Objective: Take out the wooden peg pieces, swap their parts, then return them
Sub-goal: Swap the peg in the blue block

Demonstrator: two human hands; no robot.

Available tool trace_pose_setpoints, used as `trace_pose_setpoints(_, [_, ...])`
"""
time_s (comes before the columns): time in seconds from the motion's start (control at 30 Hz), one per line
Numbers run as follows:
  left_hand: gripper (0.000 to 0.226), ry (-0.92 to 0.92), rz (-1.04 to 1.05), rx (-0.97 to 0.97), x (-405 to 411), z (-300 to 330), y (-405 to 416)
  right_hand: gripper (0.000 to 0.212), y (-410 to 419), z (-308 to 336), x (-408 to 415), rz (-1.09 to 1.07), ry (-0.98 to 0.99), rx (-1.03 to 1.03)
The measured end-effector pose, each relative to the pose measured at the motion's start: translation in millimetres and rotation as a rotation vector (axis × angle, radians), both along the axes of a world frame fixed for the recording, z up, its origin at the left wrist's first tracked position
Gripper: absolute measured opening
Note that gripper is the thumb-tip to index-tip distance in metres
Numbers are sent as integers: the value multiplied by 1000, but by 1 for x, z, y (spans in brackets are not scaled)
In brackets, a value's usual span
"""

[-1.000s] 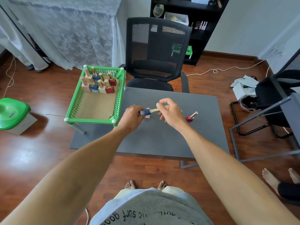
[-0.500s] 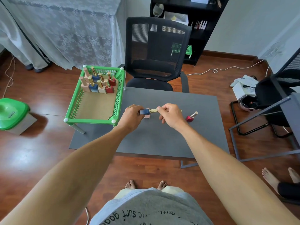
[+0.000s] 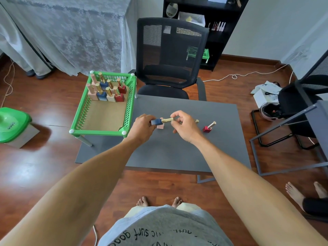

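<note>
Above the grey table (image 3: 177, 153) my left hand (image 3: 143, 126) grips the blue base (image 3: 156, 121) of a peg piece held sideways. Its gold peg (image 3: 167, 119) points right, and my right hand (image 3: 184, 126) pinches the peg's end with thumb and forefinger. A pink base (image 3: 160, 126) lies on the table just under the held piece. A red piece with a gold peg (image 3: 209, 127) lies tilted on the table to the right of my right hand. Another gold tip (image 3: 197, 121) peeks out behind my right hand. Several more pieces (image 3: 108, 90) stand at the back of the green basket (image 3: 128, 110).
The green basket sits on legs at the table's left edge. A black mesh chair (image 3: 170, 57) stands behind the table. A metal frame (image 3: 284, 125) is to the right, and another person's feet (image 3: 305, 194) rest at the lower right. A green lidded bin (image 3: 10, 125) is on the floor at left.
My right hand's fingers closed over the gold peg half a second ago and have now loosened to a thumb-and-forefinger pinch. My left hand and the blue base have stayed put.
</note>
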State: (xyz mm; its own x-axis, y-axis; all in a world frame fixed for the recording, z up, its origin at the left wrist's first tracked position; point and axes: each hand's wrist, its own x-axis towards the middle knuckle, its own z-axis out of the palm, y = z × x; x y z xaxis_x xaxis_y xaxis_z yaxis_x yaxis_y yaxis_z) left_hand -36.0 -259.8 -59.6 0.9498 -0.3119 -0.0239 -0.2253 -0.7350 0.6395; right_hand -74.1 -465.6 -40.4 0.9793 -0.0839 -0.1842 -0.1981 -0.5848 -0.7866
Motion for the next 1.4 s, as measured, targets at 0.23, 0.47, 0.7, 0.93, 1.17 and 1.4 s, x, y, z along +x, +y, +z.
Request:
trace_pose_setpoints(0.23, [9, 8, -8, -21, -1, -2, 1, 27, 0, -4, 4, -78, 55, 56])
trace_pose_setpoints(0.47, [10, 22, -3, -35, -3, -2, -2, 52, 1, -3, 4, -138, 73, 28])
trace_pose_setpoints(0.7, [12, 24, 8, -29, -2, -3, -4, 13, 0, 2, 2, -11, 29, 28])
trace_pose_setpoints(0.93, [10, 36, 4, -55, -2, -3, -6, 33, 0, 1, 5, -76, 76, -6])
trace_pose_setpoints(1.17, [14, 14, -42, -88, -6, -3, -8, 51, -2, -2, 10, -116, 87, -74])
trace_pose_setpoints(1.4, [12, 29, -39, -64, -8, -6, -15, 53, -4, -8, 18, -177, 104, -90])
